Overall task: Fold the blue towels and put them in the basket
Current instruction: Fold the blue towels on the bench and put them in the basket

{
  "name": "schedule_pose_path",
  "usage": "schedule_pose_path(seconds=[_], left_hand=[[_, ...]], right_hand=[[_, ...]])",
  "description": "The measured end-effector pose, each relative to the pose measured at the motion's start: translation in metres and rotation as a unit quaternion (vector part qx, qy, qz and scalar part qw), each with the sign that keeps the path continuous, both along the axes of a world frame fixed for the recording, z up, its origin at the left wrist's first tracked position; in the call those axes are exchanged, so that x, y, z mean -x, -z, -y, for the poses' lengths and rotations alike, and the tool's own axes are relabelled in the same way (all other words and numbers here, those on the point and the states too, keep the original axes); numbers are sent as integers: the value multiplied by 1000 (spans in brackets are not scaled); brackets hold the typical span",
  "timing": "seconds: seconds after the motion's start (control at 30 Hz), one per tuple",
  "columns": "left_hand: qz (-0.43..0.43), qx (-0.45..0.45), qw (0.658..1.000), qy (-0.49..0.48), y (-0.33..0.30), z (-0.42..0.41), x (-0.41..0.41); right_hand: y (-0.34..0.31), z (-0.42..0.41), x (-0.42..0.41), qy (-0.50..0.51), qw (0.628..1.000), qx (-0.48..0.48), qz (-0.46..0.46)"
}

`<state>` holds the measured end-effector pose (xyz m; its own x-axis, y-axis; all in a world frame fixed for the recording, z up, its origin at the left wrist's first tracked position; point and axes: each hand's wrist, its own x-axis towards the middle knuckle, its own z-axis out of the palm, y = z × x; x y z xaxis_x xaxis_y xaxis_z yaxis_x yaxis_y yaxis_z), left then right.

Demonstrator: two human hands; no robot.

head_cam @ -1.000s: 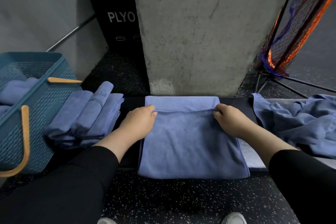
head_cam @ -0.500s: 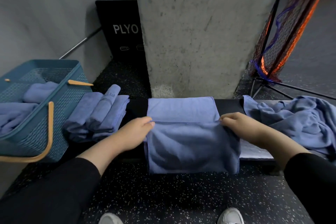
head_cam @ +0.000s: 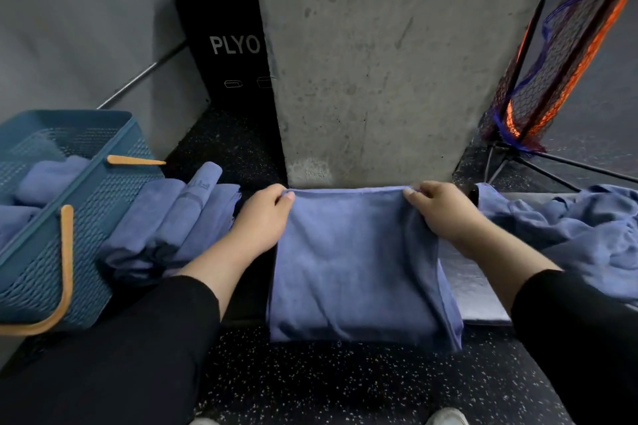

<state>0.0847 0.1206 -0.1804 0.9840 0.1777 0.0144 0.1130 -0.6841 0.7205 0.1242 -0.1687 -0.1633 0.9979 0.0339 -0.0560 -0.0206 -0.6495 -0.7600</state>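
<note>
blue towel (head_cam: 355, 262): mid-fold; left hand (head_cam: 264, 221) and right hand (head_cam: 443, 214) pinch far corners; next, likely another fold, then basket (head_cam: 114, 190).

A concrete pillar (head_cam: 376, 72) stands just beyond the far edge of the towel (head_cam: 355, 262), closing the way forward. To the left, a stack of folded towels (head_cam: 172, 221) lies between the left hand (head_cam: 262, 221) and the basket (head_cam: 86, 203), whose open top offers room above the towels already inside. To the right, a rumpled heap of towels (head_cam: 566, 235) crowds the right hand (head_cam: 445, 210). Near, the speckled floor (head_cam: 345, 386) lies open.
</note>
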Motion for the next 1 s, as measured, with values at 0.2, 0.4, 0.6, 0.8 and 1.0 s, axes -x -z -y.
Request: schedule_pose_path(seconds=[0.2, 0.4, 0.6, 0.8, 1.0], left_hand=[[-45, -120, 991, 36, 33, 2, -9], [-69, -167, 983, 40, 25, -2, 5], [-88, -192, 977, 42, 18, -8, 17], [-74, -173, 982, -16, 23, -10, 6], [-94, -221, 968, -69, 32, -5, -21]], right_hand=[[35, -2, -8, -64, 987, 143, -26], [27, 2, 2, -131, 966, 214, -60], [18, 9, 18, -113, 980, 162, -5], [30, 10, 7, -59, 980, 188, -16], [43, 5, -18, -16, 977, 210, 14]])
